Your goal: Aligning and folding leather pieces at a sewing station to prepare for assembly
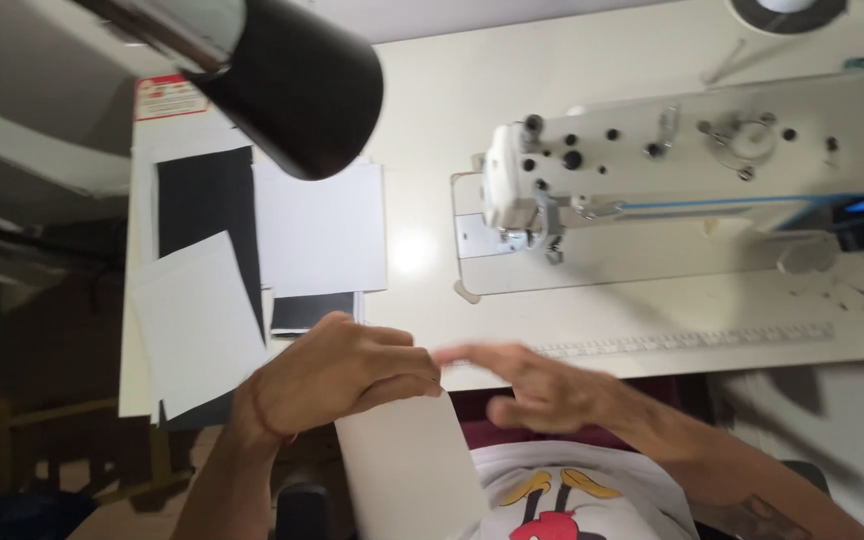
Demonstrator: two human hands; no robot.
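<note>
I log a white sheet (407, 465) hanging off the table's (652, 350) near edge, my left hand (337, 370) curled in a closed grip on its top, right hand (542, 385) open and blurred just beside it, sewing machine (692, 165) well apart beyond bare tabletop.

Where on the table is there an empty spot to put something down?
Bare tabletop lies between the white sheets and the sewing machine. Another strip runs between the machine and the ruler. The left side is crowded with black and white sheets.
</note>
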